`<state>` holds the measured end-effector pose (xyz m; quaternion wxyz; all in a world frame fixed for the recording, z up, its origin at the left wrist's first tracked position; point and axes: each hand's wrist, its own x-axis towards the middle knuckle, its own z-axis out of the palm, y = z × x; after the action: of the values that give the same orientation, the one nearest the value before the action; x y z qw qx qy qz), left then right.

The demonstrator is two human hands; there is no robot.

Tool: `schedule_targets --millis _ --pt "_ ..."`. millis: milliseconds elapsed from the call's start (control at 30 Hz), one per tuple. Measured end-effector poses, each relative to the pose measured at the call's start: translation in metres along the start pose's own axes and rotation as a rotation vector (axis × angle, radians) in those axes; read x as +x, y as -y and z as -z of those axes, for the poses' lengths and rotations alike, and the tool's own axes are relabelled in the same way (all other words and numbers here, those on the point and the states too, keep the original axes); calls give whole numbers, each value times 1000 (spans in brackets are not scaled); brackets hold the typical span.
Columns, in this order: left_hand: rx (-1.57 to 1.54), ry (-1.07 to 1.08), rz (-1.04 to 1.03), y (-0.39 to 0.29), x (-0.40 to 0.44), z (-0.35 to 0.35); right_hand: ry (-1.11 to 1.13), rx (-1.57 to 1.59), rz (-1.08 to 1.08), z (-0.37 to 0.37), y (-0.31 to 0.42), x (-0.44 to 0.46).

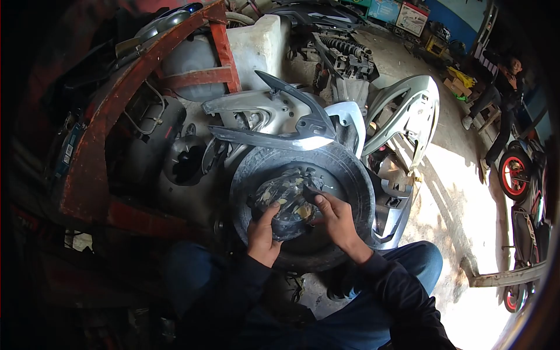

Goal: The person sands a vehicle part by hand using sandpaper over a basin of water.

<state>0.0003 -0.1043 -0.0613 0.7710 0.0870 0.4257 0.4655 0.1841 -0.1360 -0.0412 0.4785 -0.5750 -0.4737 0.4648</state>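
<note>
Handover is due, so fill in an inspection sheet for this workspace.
Surface: grey concrete floor, brightly sunlit on the right.
Job's things: dark mottled piece with yellowish patches, held over a round black tyre-like tub.
Clutter: dark grey curved plastic-looking panel beyond the tub; pale curved panel to its right.
Hands: left hand grips the piece; right hand pinches a small dark flap, whether separate cannot be told.
Cables: nothing seen that is clearly one.
Surroundings: worn red-painted frame at left; at right, a person in dark clothes and a dark motorcycle with red wheel rims.
</note>
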Motion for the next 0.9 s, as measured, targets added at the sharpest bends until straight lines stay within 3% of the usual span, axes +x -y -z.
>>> schedule_targets --millis 133,200,367,433,567,633,733,800,900 --pt "-75 -16 26 -1 1 -1 -2 -99 132 -3 -5 -6" --pt "-71 -16 19 -1 5 3 78 -519 702 -9 -7 -7" --pt "-112 0 62 -2 5 2 71 -563 604 -7 -14 -2" --pt "-101 -6 45 0 5 1 30 -565 448 -9 -13 -1" --pt "-132 0 39 2 8 4 24 -499 619 -20 -11 -13" --pt "-108 8 8 2 0 -3 -31 -497 394 -11 -15 0" --pt "-115 5 -10 1 5 -1 -34 -525 393 -17 -11 -6" --pt "-147 -11 19 2 4 -4 -3 -485 532 -20 -5 -13" --pt "-112 -36 56 -1 -4 -12 -64 -525 398 -11 -10 3"
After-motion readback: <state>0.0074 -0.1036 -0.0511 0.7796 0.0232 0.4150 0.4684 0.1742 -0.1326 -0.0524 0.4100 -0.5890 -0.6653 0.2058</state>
